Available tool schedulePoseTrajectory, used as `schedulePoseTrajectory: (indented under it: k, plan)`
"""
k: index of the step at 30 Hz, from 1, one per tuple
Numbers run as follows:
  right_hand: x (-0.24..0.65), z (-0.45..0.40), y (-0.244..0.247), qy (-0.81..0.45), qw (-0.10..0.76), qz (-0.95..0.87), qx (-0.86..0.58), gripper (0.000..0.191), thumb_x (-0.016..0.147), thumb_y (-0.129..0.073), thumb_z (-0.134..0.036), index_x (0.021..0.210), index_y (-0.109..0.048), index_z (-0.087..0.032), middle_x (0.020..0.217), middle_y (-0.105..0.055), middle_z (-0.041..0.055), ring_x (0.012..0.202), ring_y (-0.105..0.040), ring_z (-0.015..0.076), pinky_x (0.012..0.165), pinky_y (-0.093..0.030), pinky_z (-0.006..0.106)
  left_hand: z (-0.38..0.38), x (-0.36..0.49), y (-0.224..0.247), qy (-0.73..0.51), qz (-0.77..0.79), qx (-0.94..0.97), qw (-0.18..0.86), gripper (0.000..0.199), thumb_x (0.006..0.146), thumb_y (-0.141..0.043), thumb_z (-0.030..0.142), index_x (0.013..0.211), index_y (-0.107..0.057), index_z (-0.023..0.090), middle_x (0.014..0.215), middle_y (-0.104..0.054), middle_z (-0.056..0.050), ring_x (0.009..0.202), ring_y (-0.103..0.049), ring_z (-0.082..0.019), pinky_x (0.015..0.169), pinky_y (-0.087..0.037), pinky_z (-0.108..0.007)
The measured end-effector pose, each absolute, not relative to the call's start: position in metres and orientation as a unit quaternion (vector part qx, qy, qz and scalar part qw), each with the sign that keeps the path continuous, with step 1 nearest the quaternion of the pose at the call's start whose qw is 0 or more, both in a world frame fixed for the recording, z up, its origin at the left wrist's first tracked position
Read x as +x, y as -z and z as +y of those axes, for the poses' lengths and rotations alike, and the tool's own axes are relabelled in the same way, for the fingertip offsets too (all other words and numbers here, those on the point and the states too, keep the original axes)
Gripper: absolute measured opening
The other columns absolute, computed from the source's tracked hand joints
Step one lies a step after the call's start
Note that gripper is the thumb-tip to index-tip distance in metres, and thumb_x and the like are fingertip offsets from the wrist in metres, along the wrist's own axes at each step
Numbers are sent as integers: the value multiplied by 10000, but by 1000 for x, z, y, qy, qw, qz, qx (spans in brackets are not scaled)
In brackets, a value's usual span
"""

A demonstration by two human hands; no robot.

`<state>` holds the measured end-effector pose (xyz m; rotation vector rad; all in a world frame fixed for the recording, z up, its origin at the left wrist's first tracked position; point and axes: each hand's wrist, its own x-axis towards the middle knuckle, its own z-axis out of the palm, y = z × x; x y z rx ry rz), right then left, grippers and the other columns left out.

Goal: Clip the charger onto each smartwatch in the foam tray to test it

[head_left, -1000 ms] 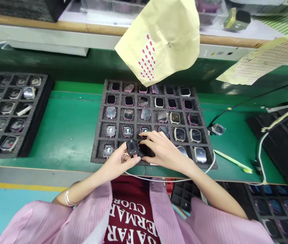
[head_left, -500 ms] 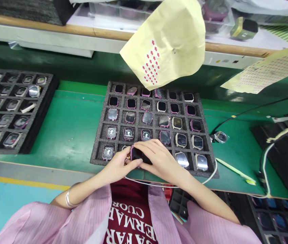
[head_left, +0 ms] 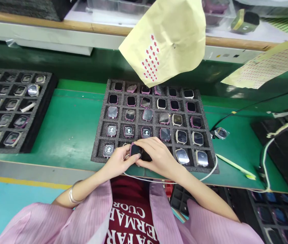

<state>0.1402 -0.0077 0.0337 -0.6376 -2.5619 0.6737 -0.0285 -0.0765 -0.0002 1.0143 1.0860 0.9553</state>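
Observation:
Between my two hands is a smartwatch body [head_left: 135,150] with a dark screen and a pink-purple frame. My left hand [head_left: 118,160] grips its left side, and my right hand [head_left: 156,157] has fingers and thumb closed on its right side. Both hands are over the front row of a dark foam tray [head_left: 96,149], whose compartments hold several watch bodies. A watch with a lit face [head_left: 108,149] lies left of my left hand. Others in the row behind, such as a lit watch [head_left: 128,131], also show faces. A white cable [head_left: 149,180] runs below my hands.
Another foam tray of watches [head_left: 42,108] stands at the left on the green table [head_left: 67,128]. To the right lie a light green pen-like stick [head_left: 235,166] and a small wrapped coil [head_left: 220,133]. Yellow sticker sheets [head_left: 169,44] hang from the shelf edge [head_left: 108,29].
The held watch has tilted slightly and moved a little up between my fingers. Both hands stay on it. The view has shifted slightly.

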Motion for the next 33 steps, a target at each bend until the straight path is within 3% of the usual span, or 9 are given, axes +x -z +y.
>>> schedulePoseTrajectory:
  k: [6,14,21,26,33]
  plan:
    - [139,-9,-27,-280,238,-899,-238,399,808,-712,-311,1137,-537,-168,1052,-663,99,980,-619,246,832,-475,397,-74,-32,5,-427,436,448,653,301,864,-587,326,1066,-602,104,933,-623,-65,885,-561,-188,812,-438,-290]
    - [139,-10,-15,-330,293,-868,-228,439,782,-739,-281,1158,-532,-190,1058,-658,90,987,-610,238,854,-474,401,-74,-33,2,-445,423,410,675,285,836,-629,361,959,-629,104,781,-609,-39,801,-580,-171,754,-464,-279]
    - [140,-12,-14,-352,287,-860,-232,463,783,-745,-291,1178,-528,-186,1090,-655,99,1004,-602,240,868,-467,403,-75,-32,0,-437,434,435,657,325,851,-605,360,1061,-603,112,945,-648,-73,890,-600,-192,798,-469,-285]
    - [142,-12,-13,-374,279,-851,-241,474,784,-741,-280,1198,-522,-210,1100,-650,87,998,-604,238,858,-464,394,-75,-32,-6,-407,455,450,652,319,871,-571,380,1031,-588,105,786,-657,-54,790,-625,-196,747,-485,-295]
    - [143,-11,-16,-397,271,-841,-248,485,775,-749,-282,1199,-527,-208,1104,-651,75,1015,-601,230,867,-459,380,-76,-32,-7,-403,456,447,655,286,880,-562,363,1019,-584,115,801,-656,-49,747,-625,-176,732,-484,-284]
